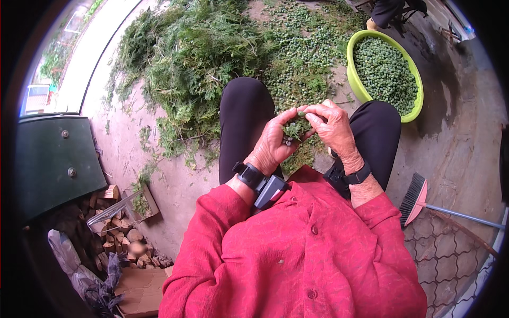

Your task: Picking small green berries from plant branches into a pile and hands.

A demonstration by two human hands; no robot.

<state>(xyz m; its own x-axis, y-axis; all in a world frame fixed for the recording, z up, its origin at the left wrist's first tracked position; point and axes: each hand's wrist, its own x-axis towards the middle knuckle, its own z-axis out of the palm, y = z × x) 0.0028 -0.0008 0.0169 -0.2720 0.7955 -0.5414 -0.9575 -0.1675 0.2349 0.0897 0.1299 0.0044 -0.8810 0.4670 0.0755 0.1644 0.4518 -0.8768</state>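
My left hand [277, 139] cups a small bunch of green conifer sprigs [296, 129] with a few cones among them. Close against it, my right hand [333, 127] pinches at a green cone [301, 114] at the top of the bunch, its fingertips meeting those of the left. Both hands are above and between my knees. Beyond them lies a big heap of cut conifer branches [191, 59], with many loose green cones [302, 51] spread on the floor to its right. A lime-green tub [353, 75] full of such cones stands past my right knee.
At the far right top another person's leg and foot [371, 24] show beside the tub. A broom [415, 202] lies at right by a wire mesh [441, 254]. Split firewood [119, 234], flattened cardboard [141, 290] and a dark green panel [55, 167] are at left.
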